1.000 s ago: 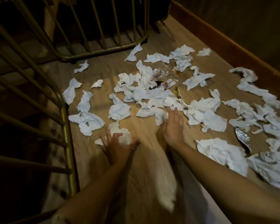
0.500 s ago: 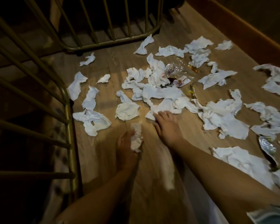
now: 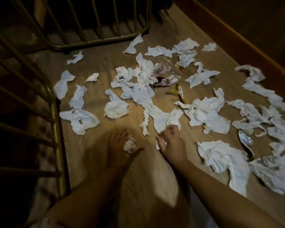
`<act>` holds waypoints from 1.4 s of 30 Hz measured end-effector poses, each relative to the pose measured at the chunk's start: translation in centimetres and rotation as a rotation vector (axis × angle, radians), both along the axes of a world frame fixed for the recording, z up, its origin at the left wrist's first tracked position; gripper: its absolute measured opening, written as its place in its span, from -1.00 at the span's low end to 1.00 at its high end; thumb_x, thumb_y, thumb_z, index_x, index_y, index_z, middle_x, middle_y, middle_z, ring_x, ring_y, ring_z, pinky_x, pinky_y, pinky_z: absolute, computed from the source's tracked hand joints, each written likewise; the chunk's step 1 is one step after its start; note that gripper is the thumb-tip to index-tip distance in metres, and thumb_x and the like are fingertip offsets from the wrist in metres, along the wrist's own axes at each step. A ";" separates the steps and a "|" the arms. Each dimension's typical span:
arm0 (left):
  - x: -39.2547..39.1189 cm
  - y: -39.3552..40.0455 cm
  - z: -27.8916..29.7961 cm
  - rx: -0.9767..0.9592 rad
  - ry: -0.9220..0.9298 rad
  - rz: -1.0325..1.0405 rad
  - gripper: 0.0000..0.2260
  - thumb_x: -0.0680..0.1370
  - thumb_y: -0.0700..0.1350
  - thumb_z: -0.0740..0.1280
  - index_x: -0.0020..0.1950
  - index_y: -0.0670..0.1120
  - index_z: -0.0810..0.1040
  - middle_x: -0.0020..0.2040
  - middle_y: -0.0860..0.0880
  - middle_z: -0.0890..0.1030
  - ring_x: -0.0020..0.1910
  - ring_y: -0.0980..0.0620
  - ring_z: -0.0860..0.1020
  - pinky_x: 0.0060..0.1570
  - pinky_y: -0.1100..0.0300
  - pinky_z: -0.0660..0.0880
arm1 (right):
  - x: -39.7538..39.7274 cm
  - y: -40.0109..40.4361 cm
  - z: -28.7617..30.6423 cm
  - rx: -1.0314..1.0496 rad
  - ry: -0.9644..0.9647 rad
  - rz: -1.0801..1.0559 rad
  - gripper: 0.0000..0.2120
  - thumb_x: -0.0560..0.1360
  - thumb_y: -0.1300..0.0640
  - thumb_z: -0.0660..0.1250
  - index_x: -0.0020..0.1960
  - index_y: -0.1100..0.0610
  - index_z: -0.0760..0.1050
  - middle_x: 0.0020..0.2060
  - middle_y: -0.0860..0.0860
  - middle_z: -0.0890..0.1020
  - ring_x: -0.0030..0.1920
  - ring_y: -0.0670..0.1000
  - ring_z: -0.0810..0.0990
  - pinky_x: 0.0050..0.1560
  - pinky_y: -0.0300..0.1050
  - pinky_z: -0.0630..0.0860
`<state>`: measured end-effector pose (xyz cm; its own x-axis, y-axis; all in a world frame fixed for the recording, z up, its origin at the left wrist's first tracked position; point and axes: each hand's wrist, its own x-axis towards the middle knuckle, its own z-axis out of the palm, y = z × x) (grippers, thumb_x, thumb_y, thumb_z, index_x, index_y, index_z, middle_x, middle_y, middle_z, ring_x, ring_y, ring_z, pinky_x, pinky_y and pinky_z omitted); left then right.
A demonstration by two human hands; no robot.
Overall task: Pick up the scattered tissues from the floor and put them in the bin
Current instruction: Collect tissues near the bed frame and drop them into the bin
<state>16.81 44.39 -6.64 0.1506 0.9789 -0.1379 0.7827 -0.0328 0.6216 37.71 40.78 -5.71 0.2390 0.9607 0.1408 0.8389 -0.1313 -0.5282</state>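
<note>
Several crumpled white tissues lie scattered over the wooden floor [image 3: 92, 153]. My left hand [image 3: 120, 148] holds a small balled tissue [image 3: 129, 145] in its curled fingers, low at centre. My right hand [image 3: 170, 142] pinches the near edge of a long flat tissue [image 3: 163, 119] that stretches away from me, with a scrap of white under its palm. A rounded wad [image 3: 115, 109] sits just beyond my left hand. No bin is in view.
A brass stair railing [image 3: 56, 122] runs down the left side and curves across the back [image 3: 105, 38]. A wooden skirting board [image 3: 237, 38] borders the right. Clear plastic wrappers [image 3: 164, 69], a yellow wrapper [image 3: 179, 93] and foil pieces [image 3: 245, 139] lie among the tissues.
My left hand lifted a tissue off the floor and balled it in its fingers. My right hand closed from flat on the floor onto the edge of the long tissue. The view drew nearer.
</note>
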 end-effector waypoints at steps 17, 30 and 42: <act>7.3 4.6 2.4 0.173 0.160 -0.501 -0.26 0.49 -0.04 0.41 0.57 0.04 0.10 0.60 -0.10 -0.07 0.56 -0.18 -0.14 0.49 -0.13 -0.01 | 1.9 -1.1 2.1 -0.252 -0.132 -0.265 -0.58 0.51 -0.23 0.29 0.11 0.11 0.57 0.17 0.07 0.39 0.09 0.08 0.49 -0.12 -0.09 0.51; 9.4 2.6 3.3 0.150 -0.041 -0.476 -0.77 0.45 0.02 0.47 -0.02 -0.10 0.60 -0.05 -0.06 0.53 -0.01 -0.05 0.49 0.00 0.16 0.39 | 4.8 -5.9 4.3 -0.124 0.052 -0.100 -0.81 0.44 0.19 0.38 0.00 0.06 0.44 -0.06 0.00 0.48 -0.06 0.02 0.45 -0.04 -0.15 0.41; 16.4 0.3 15.3 0.112 -0.488 -0.039 -0.68 0.40 -0.19 0.51 0.02 -0.09 0.43 -0.09 -0.01 0.54 -0.09 -0.01 0.53 -0.28 0.41 0.36 | 12.0 -6.6 15.8 0.133 -0.391 0.046 -0.67 0.24 0.23 0.52 -0.05 0.14 0.50 -0.11 0.06 0.52 -0.04 0.08 0.40 -0.35 -0.08 0.43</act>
<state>33.19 44.68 8.67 0.2078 0.9762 0.0629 0.3985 -0.1432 0.9059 49.75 34.14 10.08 0.1006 0.9365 0.3360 0.9830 -0.0415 -0.1786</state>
